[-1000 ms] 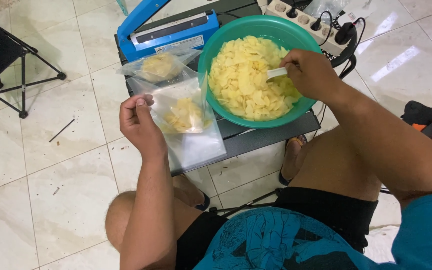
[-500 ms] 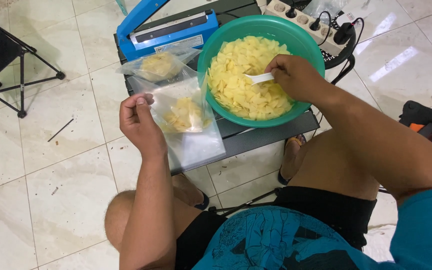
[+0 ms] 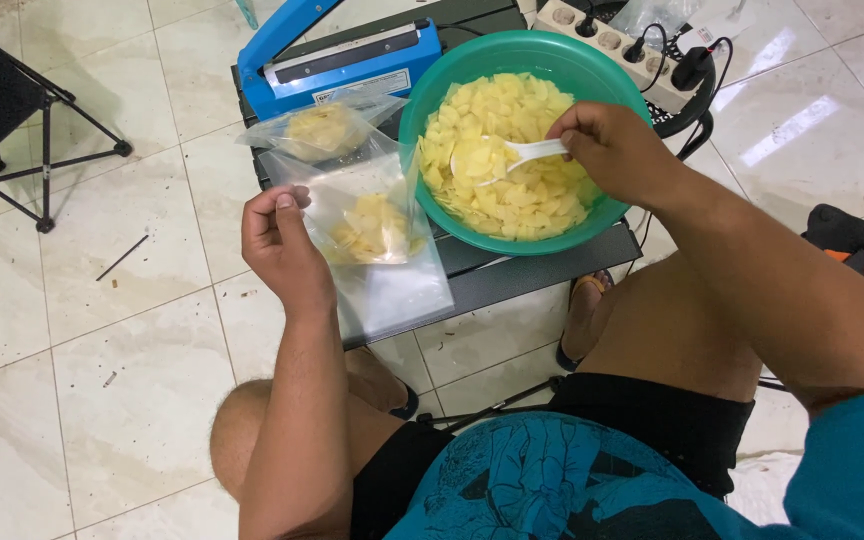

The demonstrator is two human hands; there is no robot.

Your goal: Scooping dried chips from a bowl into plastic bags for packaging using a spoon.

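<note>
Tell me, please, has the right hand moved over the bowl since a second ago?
Yes. The right hand with the spoon has slid from the bowl's right rim towards its middle, to the left in the view.

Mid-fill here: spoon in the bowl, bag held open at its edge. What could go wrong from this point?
1. The left hand pinches only one edge of the clear bag, so its mouth may sag and chips could miss it.
2. The white spoon in the right hand must cross the green bowl's rim; chips may drop onto the table.
3. The bowl seems to overhang the table's near edge, so pressing down might tip it.
</note>
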